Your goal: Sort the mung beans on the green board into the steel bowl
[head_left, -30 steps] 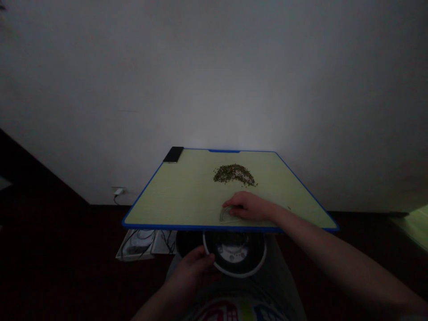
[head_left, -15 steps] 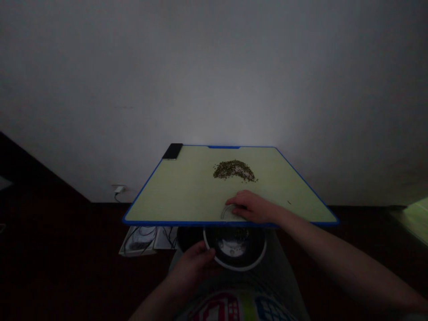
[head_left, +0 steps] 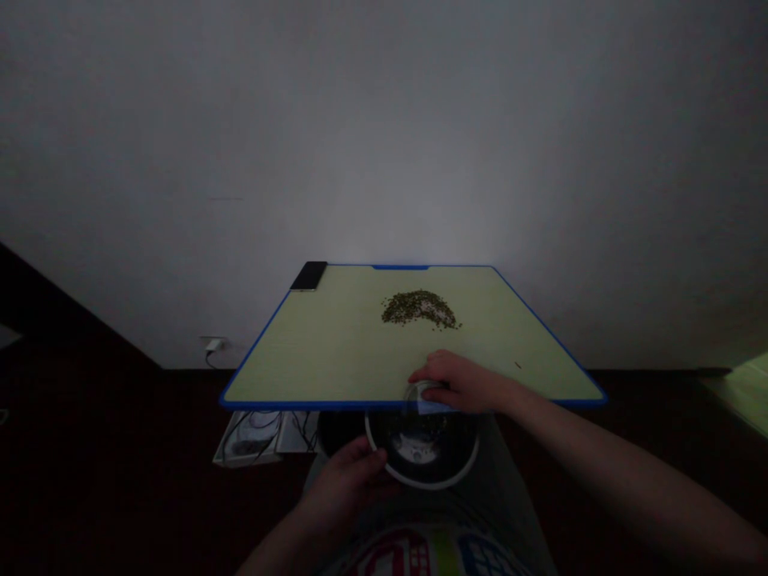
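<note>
My left hand (head_left: pixel 348 480) is closed on the left rim of a metal bowl (head_left: pixel 423 483), which sits over my lap just below the table's front edge. Something whitish or a reflection shows in the bowl's dark inside. My right hand (head_left: pixel 459 380) grips a clear, round-edged piece (head_left: pixel 414 396), perhaps a lid or shallow cup; its exact kind is unclear. This piece overhangs the front edge, above the far side of the bowl. Beyond my right hand, a curved pile of small green-brown beans or seeds (head_left: pixel 414 306) lies on the pale tabletop (head_left: pixel 324 352).
A black phone (head_left: pixel 309 276) rests at the table's back left corner. A thin brown sliver (head_left: pixel 518 365) lies on the right. Below left are a white box with cables (head_left: pixel 249 436) and a dark round container (head_left: pixel 336 428). The wall (head_left: pixel 384 144) stands behind the table.
My right hand has moved slightly toward me and to the right, bringing the clear piece from the tabletop out over the front edge and bowl. My left hand stays on the rim.
</note>
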The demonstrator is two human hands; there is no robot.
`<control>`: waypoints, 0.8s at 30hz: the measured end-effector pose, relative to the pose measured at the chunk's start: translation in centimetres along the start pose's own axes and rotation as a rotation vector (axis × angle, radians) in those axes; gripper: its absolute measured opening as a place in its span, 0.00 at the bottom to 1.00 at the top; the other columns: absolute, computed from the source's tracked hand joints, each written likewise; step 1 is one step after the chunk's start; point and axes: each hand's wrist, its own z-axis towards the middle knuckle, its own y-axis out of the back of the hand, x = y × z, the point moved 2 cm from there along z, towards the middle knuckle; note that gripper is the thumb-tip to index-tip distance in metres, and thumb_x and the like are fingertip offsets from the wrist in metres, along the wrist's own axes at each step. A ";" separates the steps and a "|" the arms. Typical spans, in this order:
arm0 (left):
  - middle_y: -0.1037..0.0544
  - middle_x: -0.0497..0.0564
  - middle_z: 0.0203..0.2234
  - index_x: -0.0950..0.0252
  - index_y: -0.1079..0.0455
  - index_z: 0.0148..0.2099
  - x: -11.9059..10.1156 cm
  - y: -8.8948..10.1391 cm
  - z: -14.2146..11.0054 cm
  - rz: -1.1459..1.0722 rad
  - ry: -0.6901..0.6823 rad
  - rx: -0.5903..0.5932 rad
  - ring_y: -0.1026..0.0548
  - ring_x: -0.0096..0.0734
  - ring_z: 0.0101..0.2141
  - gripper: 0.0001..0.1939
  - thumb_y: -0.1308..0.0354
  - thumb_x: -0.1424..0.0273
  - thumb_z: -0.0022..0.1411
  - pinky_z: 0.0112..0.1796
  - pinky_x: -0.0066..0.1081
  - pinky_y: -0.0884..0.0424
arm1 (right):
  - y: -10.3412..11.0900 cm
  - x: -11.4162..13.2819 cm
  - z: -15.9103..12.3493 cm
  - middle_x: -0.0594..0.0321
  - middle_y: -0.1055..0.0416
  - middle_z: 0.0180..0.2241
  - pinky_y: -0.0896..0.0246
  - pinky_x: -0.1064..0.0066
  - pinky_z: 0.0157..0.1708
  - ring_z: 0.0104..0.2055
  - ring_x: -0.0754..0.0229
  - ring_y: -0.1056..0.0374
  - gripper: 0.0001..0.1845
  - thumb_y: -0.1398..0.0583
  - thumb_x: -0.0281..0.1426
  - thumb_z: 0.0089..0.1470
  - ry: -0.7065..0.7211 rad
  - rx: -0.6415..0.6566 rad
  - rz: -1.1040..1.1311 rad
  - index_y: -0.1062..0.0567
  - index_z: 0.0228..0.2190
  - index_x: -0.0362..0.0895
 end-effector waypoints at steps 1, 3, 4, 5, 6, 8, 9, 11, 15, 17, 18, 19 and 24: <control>0.19 0.61 0.40 0.67 0.28 0.43 0.1 0.1 0.0 -0.006 0.002 -0.003 0.21 0.44 0.40 0.14 0.38 0.70 0.53 0.41 0.39 0.29 | 0.0 0.1 -0.3 0.56 0.29 0.33 0.45 0.64 0.41 0.38 0.57 0.36 0.18 0.46 0.37 0.58 0.000 -0.002 0.006 0.28 0.47 0.43; 0.19 0.61 0.40 0.68 0.29 0.43 0.2 0.2 0.1 -0.012 0.002 -0.001 0.21 0.44 0.40 0.14 0.38 0.70 0.54 0.42 0.39 0.29 | 0.1 0.1 -0.8 0.56 0.29 0.33 0.44 0.64 0.41 0.38 0.57 0.36 0.18 0.46 0.37 0.58 -0.005 -0.004 0.020 0.28 0.47 0.43; 0.19 0.61 0.41 0.68 0.29 0.44 0.2 0.2 0.1 -0.011 0.002 0.005 0.21 0.44 0.40 0.14 0.39 0.71 0.54 0.42 0.39 0.29 | 0.1 0.1 -1.1 0.56 0.29 0.33 0.44 0.64 0.41 0.38 0.57 0.36 0.18 0.46 0.36 0.58 -0.013 -0.005 0.027 0.28 0.47 0.43; 0.19 0.61 0.41 0.68 0.29 0.44 0.3 0.2 0.1 -0.009 0.003 0.011 0.21 0.44 0.40 0.14 0.39 0.71 0.55 0.42 0.39 0.29 | 0.2 0.0 -1.4 0.55 0.29 0.33 0.44 0.64 0.41 0.39 0.57 0.36 0.18 0.46 0.36 0.58 -0.025 -0.009 0.032 0.28 0.47 0.43; 0.20 0.62 0.42 0.68 0.29 0.44 0.3 0.2 0.1 -0.009 -0.001 0.017 0.22 0.43 0.40 0.13 0.40 0.71 0.55 0.42 0.39 0.29 | 0.3 0.0 -1.6 0.55 0.29 0.34 0.44 0.64 0.41 0.39 0.57 0.36 0.17 0.46 0.36 0.58 -0.041 -0.012 0.036 0.28 0.46 0.42; 0.20 0.62 0.42 0.69 0.29 0.44 0.4 0.1 0.1 -0.007 -0.003 0.024 0.22 0.43 0.40 0.13 0.40 0.71 0.55 0.42 0.38 0.29 | 0.4 -0.2 -1.9 0.55 0.30 0.35 0.44 0.65 0.41 0.39 0.57 0.36 0.17 0.46 0.35 0.58 -0.075 -0.011 0.039 0.28 0.46 0.42; 0.20 0.62 0.41 0.69 0.29 0.45 0.4 0.0 0.1 -0.007 -0.008 0.032 0.22 0.43 0.40 0.14 0.40 0.71 0.56 0.42 0.38 0.29 | 0.5 -0.2 -2.1 0.55 0.30 0.35 0.44 0.65 0.41 0.39 0.57 0.36 0.17 0.45 0.35 0.58 -0.088 -0.007 0.038 0.28 0.46 0.42; 0.19 0.61 0.41 0.69 0.29 0.45 0.5 -0.4 0.3 -0.005 -0.008 0.052 0.21 0.43 0.40 0.14 0.40 0.71 0.56 0.41 0.37 0.29 | 0.5 -0.3 -2.3 0.55 0.30 0.35 0.43 0.65 0.41 0.39 0.57 0.36 0.17 0.45 0.35 0.58 -0.097 -0.002 0.035 0.28 0.46 0.42; 0.19 0.61 0.38 0.70 0.28 0.43 1.0 -1.3 1.2 -0.012 0.006 0.066 0.21 0.40 0.36 0.12 0.40 0.72 0.54 0.38 0.34 0.28 | 0.6 -0.3 -2.5 0.55 0.30 0.34 0.43 0.65 0.40 0.38 0.57 0.36 0.17 0.45 0.36 0.57 -0.105 -0.016 0.051 0.27 0.46 0.42; 0.19 0.61 0.38 0.70 0.28 0.43 1.4 -1.8 2.0 -0.028 0.018 0.063 0.21 0.38 0.36 0.13 0.39 0.74 0.54 0.37 0.34 0.27 | 0.6 -0.4 -2.5 0.56 0.30 0.34 0.43 0.65 0.41 0.38 0.58 0.36 0.17 0.45 0.36 0.57 -0.103 -0.021 0.055 0.27 0.46 0.43; 0.19 0.61 0.38 0.70 0.28 0.43 1.7 -2.0 2.4 -0.041 0.029 0.063 0.21 0.38 0.35 0.13 0.39 0.74 0.53 0.37 0.35 0.27 | 0.6 -0.4 -2.5 0.56 0.30 0.34 0.43 0.66 0.40 0.38 0.58 0.36 0.17 0.45 0.36 0.58 -0.101 -0.025 0.053 0.27 0.46 0.43; 0.19 0.60 0.37 0.70 0.28 0.42 2.0 -2.2 2.8 -0.043 0.048 0.049 0.21 0.38 0.34 0.13 0.39 0.75 0.52 0.37 0.35 0.27 | 0.6 -0.4 -2.5 0.56 0.31 0.33 0.43 0.66 0.40 0.38 0.58 0.36 0.17 0.45 0.36 0.58 -0.098 -0.028 0.048 0.27 0.46 0.43; 0.20 0.60 0.37 0.71 0.28 0.40 4.1 -3.6 4.6 -0.036 0.103 0.040 0.21 0.38 0.34 0.12 0.38 0.76 0.50 0.36 0.34 0.28 | 0.5 -0.5 -2.6 0.56 0.30 0.34 0.42 0.66 0.40 0.37 0.58 0.36 0.17 0.45 0.36 0.58 -0.101 -0.032 0.056 0.27 0.46 0.43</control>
